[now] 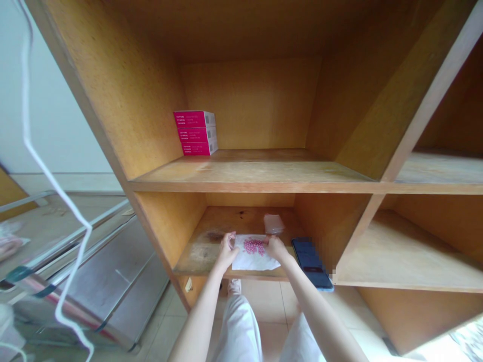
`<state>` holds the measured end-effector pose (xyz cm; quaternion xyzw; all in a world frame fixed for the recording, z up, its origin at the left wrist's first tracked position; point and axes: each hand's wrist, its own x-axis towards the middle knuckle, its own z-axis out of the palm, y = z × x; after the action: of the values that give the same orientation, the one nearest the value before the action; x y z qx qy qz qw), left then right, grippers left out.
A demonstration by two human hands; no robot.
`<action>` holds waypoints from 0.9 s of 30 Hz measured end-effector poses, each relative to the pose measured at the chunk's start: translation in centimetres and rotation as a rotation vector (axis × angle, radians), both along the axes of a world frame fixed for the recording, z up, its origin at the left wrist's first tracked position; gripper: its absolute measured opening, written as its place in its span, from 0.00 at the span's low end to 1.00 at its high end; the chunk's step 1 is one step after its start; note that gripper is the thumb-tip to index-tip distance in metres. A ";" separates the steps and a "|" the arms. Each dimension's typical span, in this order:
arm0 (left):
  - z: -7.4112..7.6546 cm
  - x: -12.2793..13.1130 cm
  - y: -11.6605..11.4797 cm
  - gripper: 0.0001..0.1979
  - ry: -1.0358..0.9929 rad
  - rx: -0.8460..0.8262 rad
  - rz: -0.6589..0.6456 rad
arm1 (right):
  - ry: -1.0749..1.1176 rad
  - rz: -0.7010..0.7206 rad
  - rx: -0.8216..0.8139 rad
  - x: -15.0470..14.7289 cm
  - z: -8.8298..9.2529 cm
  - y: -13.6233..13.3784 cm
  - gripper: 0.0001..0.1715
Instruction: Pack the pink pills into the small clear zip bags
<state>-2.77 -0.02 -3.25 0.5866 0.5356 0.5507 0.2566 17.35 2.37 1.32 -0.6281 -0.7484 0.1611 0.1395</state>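
A white sheet of paper (253,259) lies on the lower wooden shelf (204,246), with a heap of small pink beads or pills (255,246) on it. My left hand (227,250) rests at the sheet's left edge, fingers curled onto the paper. My right hand (275,247) sits at the right side of the pink heap, fingers bent down onto it; what they pinch is too small to make out. A small clear plastic bag (273,223) lies just behind the paper.
A dark phone (311,262) lies on the shelf right of the paper, overhanging the front edge. Three stacked pink boxes (196,132) stand at the back left of the upper shelf (256,173). A white cable (56,191) hangs at left. Metal frames (94,271) lie on the floor.
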 end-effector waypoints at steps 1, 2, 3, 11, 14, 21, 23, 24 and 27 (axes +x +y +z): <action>0.0 0.0 0.0 0.23 0.001 0.002 -0.001 | 0.004 -0.002 -0.001 0.0 0.0 0.0 0.11; 0.0 0.0 0.0 0.23 0.001 0.004 -0.002 | 0.008 -0.004 -0.002 0.0 -0.1 0.0 0.10; 0.0 0.0 0.0 0.23 0.000 0.006 -0.003 | 0.012 -0.005 -0.002 0.1 -0.1 0.0 0.10; -0.1 0.0 0.0 0.23 -0.007 0.010 -0.011 | 0.067 -0.018 -0.014 0.2 -0.8 0.6 0.10; -0.1 0.1 0.1 0.23 -0.007 0.015 -0.010 | 0.080 -0.034 -0.026 0.2 -1.1 1.0 0.10; -0.2 0.0 0.2 0.24 0.013 0.011 -0.011 | 0.146 -0.054 -0.061 0.3 -1.1 1.3 0.06; -0.2 0.0 0.1 0.24 0.018 0.007 -0.008 | 0.158 -0.059 -0.059 0.3 -1.2 1.3 0.05; -0.2 0.0 0.1 0.25 0.014 0.008 -0.009 | 0.161 -0.062 -0.058 0.3 -1.3 1.3 0.05; -0.2 -0.1 0.1 0.24 -0.006 0.016 -0.014 | 0.181 -0.080 -0.045 0.3 -1.2 1.3 0.05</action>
<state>-2.83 0.11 -3.44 0.5906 0.5263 0.5548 0.2575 17.68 3.62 0.12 -0.6435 -0.7031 0.2282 0.1987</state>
